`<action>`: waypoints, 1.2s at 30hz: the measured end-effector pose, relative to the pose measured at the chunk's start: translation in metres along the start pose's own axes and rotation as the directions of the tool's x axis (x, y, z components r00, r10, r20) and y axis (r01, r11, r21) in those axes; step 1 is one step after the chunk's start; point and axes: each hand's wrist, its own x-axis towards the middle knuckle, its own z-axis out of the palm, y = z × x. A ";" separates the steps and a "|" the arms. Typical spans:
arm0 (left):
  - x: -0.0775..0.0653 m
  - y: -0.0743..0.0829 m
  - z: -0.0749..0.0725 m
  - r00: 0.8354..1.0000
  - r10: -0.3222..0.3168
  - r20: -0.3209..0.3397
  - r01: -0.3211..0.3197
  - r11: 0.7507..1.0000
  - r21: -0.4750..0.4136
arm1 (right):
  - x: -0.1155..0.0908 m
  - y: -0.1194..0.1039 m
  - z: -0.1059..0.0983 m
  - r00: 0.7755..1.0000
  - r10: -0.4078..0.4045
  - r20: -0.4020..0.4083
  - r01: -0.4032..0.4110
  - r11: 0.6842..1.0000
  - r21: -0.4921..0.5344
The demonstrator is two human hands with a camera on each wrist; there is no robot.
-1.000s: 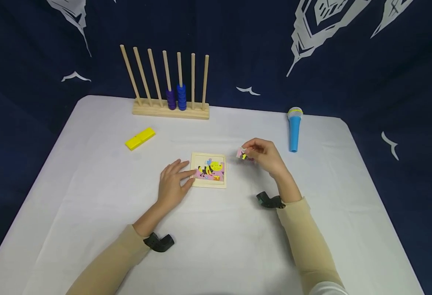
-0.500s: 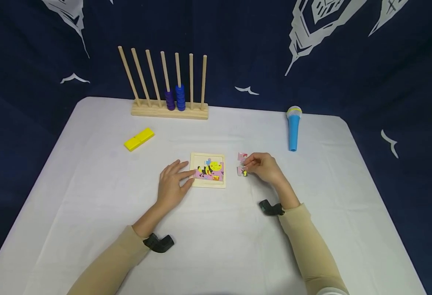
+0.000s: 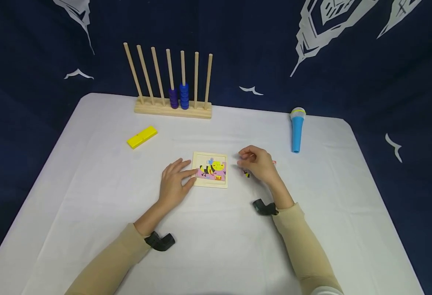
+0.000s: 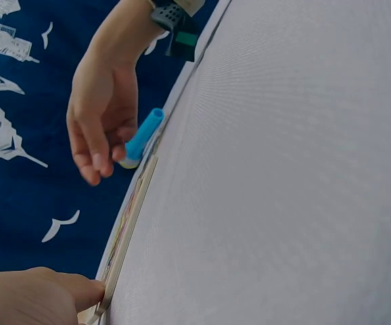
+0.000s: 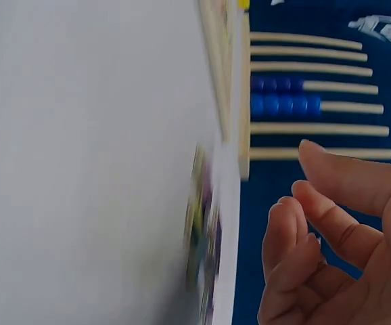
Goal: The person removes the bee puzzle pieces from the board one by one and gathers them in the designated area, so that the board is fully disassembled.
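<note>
A small square wooden jigsaw puzzle (image 3: 210, 184) with a bee picture lies at mid-table, partly filled. My left hand (image 3: 173, 182) rests at its left side, index finger and thumb touching the frame's edge. To the right of the puzzle, my right hand (image 3: 257, 164) hovers over loose puzzle pieces (image 3: 247, 174), largely covering them. In the right wrist view its thumb and fingertips stand apart with nothing between them, and the loose pieces (image 5: 199, 217) appear blurred on the cloth. A bit of another piece (image 3: 274, 162) shows past the hand's right side.
At the back left stands a wooden peg rack (image 3: 173, 110) with purple and blue rings on two pegs. A yellow block (image 3: 142, 137) lies in front of it. The blue toy microphone (image 3: 297, 135) lies at the back right. A dark patterned cloth (image 3: 238, 49) hangs behind the table.
My right hand first held a piece up, then lowered to the pieces beside the puzzle. Now its fingers are parted and it has shifted slightly left over them. My left hand stays put.
</note>
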 end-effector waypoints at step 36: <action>0.000 -0.002 0.000 1.000 0.009 0.005 -0.009 1.000 0.028 | 0.016 -0.037 0.063 0.985 -0.096 0.143 0.097 0.995 -0.006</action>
